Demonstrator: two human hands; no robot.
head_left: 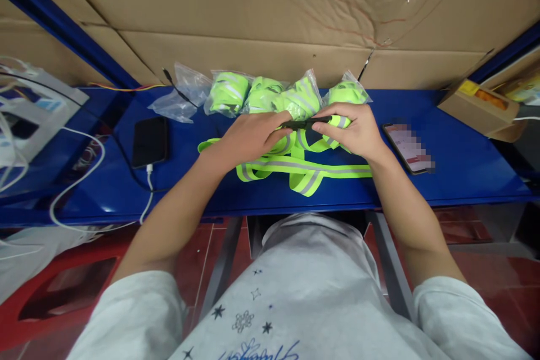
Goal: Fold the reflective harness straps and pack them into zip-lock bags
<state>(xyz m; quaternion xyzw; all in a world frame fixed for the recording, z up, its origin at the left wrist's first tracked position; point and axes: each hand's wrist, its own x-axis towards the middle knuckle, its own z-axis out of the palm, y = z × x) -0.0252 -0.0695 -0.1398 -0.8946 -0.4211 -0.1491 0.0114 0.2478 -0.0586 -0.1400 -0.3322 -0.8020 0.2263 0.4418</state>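
A black buckle (307, 123) is held level between both hands above the blue table. My left hand (257, 136) is closed, thumb and fingers pinching the buckle's left end. My right hand (351, 128) pinches its right end, where a loop of the strap shows between the fingers. Under the hands lies a neon-yellow strap with a grey reflective stripe (310, 169), in loose loops on the table; part of it is hidden by my left hand. Just behind the hands stand several clear bags of folded neon straps (230, 91).
A black phone (151, 142) with a white cable lies left, and a lit phone (407, 149) right. An empty clear bag (179, 104) is at the back left. A cardboard box (476, 109) sits at the right, a grey-white rack with cables (37, 107) at the left.
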